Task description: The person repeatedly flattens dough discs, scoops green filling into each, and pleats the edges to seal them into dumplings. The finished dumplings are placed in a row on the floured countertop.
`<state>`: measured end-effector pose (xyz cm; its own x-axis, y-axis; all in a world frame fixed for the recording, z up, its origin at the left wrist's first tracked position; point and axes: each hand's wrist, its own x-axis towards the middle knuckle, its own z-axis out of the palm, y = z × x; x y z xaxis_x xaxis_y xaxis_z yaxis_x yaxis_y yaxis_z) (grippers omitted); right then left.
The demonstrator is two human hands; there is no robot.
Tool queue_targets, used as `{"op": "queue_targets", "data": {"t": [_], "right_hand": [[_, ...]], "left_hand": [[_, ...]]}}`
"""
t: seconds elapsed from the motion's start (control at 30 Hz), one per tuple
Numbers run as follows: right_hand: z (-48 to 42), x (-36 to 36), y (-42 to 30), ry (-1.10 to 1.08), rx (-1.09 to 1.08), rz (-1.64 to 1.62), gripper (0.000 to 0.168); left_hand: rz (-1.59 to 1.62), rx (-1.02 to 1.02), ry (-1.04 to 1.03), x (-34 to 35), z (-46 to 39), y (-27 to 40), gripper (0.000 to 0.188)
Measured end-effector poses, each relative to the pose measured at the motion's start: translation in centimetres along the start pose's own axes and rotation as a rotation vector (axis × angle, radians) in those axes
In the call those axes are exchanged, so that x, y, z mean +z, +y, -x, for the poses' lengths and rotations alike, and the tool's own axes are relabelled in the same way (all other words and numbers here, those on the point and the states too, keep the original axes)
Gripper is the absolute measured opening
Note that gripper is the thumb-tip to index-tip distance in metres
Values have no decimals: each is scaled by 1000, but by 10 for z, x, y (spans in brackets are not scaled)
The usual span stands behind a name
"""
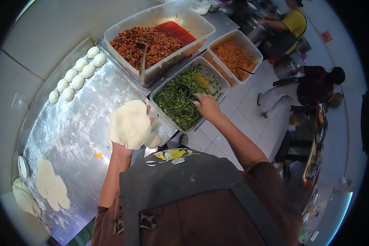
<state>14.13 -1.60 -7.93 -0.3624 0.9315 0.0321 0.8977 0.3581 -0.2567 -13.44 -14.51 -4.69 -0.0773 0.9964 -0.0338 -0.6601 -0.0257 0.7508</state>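
A flattened round of dough [129, 124] lies across my left hand [123, 148], held above the steel worktop. Most of that palm is hidden under the dough; fingertips show at its right edge. My right hand [208, 106] is over a clear plastic tub [160, 111] of chopped green filling [181, 98], fingers bent down towards the greens. A dark shape lies in the filling near those fingers; whether I grip a utensil cannot be made out. Partly behind the dough round, pale dough pieces [153, 140] rest at the worktop's edge.
Dough balls [77, 81] line the floured worktop's [89, 123] back edge. A large tub [169, 66] holds red diced filling and a ladle [143, 63]; another holds orange shredded filling [233, 58]. Flat dough [50, 184] lies left. Two people [313, 84] [290, 26] are beyond the tubs.
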Motion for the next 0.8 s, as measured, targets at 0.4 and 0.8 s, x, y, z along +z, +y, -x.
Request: {"op": "queue_targets", "data": {"t": [0.4,0.8], "right_hand": [[-43,34,91,-282,-79,-153,16],[-50,4,81,-614,-150,129,14]], "left_hand": [[464,-126,354,66,-35,-59,20],[415,-207,437,48,-55,-68,36]]}}
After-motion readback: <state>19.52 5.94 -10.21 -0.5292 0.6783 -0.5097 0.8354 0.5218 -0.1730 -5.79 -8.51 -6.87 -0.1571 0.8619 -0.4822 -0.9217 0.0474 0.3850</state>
